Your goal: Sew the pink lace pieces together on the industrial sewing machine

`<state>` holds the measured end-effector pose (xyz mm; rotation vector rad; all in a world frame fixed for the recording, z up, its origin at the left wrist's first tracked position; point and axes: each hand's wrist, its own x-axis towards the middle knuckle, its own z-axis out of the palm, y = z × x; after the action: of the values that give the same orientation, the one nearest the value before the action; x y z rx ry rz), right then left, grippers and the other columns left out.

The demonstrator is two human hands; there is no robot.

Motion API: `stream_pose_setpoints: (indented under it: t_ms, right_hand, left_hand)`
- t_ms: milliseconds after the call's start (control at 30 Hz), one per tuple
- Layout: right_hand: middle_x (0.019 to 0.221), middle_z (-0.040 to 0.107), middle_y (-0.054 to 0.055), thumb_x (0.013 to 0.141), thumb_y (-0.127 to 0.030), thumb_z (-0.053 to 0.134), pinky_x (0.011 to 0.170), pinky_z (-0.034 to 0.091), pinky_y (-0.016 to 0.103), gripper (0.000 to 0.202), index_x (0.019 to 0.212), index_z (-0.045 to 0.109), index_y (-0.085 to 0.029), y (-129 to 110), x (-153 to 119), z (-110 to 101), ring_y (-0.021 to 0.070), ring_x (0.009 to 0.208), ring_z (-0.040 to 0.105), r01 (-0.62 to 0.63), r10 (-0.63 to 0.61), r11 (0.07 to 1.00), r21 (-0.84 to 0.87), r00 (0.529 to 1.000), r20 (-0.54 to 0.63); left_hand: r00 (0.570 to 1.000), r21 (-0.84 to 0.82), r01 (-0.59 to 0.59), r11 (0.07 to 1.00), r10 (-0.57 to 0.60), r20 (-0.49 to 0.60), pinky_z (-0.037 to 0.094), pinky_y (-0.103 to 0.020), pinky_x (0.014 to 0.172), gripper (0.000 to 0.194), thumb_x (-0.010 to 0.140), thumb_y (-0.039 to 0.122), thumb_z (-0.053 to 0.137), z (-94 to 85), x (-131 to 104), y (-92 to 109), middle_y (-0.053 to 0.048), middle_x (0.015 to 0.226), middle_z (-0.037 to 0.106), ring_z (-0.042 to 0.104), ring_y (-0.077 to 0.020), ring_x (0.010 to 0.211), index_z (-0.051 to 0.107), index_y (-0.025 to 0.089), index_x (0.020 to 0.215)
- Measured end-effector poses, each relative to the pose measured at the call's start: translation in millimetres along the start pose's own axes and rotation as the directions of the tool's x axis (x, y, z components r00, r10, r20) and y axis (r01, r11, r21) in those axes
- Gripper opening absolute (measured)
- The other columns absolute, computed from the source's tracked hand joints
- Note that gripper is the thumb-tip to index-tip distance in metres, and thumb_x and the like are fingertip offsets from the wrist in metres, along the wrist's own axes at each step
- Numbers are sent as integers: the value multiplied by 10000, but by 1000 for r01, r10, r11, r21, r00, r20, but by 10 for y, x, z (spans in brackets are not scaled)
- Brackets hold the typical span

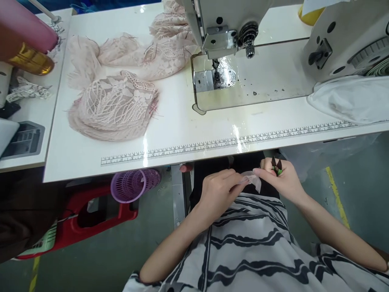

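My left hand (217, 190) pinches a small piece of pale sheer fabric (254, 181) over my lap, just below the table edge. Opposite it, my right hand (284, 178) is closed, with its thumb and finger at the fabric's other side. Tucked in its fingers are thread snips (277, 167), with dark blades pointing up and a bit of green showing; the rest is hidden by the palm. Beyond the hands, on the table, a bunched pale pink lace garment piece (118, 101) trails toward the back, left of the sewing machine's needle (216, 73).
A sewing machine (234, 24) stands on the white table (170, 121), which has a ruler strip (212, 144) along its front edge. White cloth (352, 99) lies at right. Thread cones (27, 36) stand at far left. Below are a purple basket (129, 186) and a red plastic frame (91, 223).
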<state>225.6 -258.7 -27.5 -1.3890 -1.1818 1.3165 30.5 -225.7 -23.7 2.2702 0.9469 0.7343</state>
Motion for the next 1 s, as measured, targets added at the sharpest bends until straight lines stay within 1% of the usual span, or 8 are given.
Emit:
stream_pose_setpoints:
  t_ms: [200,367,500,567,633,733,867,1000]
  right_hand:
    - [521,246,-76,826,-286,689,488,217,278,541,558,225,-217,-40,32,53,71,472,224,-73,92,953,293,994,-51]
    - [531,224,-76,800,-221,713,468,180,273,544,546,232,-217,-69,9,3,72,466,202,-38,102,915,401,985,-140]
    - [530,231,-78,824,-210,692,493,204,285,513,546,262,-222,-92,8,-27,77,472,205,-53,96,923,381,991,-94]
    - [527,233,-79,837,-218,682,510,207,290,510,550,260,-221,-107,16,-16,78,478,209,-73,95,932,354,995,-44]
    - [530,236,-79,842,-221,675,514,191,291,514,554,249,-220,-112,21,12,76,483,201,-95,106,932,350,994,-13]
    - [541,250,-77,849,-220,662,511,169,291,502,561,251,-220,-92,21,67,77,487,204,-127,130,920,371,991,15]
    - [544,265,-76,850,-221,666,532,194,294,495,573,257,-221,-38,7,109,84,504,239,-127,138,929,346,990,-5]
    - [548,275,-74,845,-180,663,552,226,293,490,583,251,-217,26,-2,116,87,525,252,-69,97,956,285,991,-87]
  left_hand:
    - [997,67,-55,996,58,-43,424,-198,549,200,963,219,523,-30,-6,-8,-29,851,631,550,-81,633,634,168,805]
    - [998,-4,-52,999,52,-30,467,-202,614,129,946,172,541,-111,-44,-9,-42,946,669,607,-99,714,624,175,847]
    - [984,-206,123,971,-92,154,455,-195,588,153,974,184,478,-163,-12,8,-8,807,648,593,-101,675,606,175,890]
    - [960,-233,219,947,-167,224,425,-193,529,117,965,231,509,-161,22,7,7,759,630,559,-99,605,614,178,955]
    - [948,-251,263,932,-201,248,406,-197,492,185,929,291,592,-122,54,-2,17,749,651,530,-93,543,630,190,1079]
    - [962,-313,249,917,-197,188,447,-208,527,307,871,318,683,-2,85,-18,12,816,729,567,-95,540,666,223,1163]
    - [982,-313,187,931,-185,36,466,-207,576,98,887,252,652,138,93,-21,20,796,756,616,-95,583,745,220,891]
    - [981,-243,192,951,-189,38,418,-198,561,116,867,156,613,122,97,4,17,730,704,573,-85,588,692,197,794]
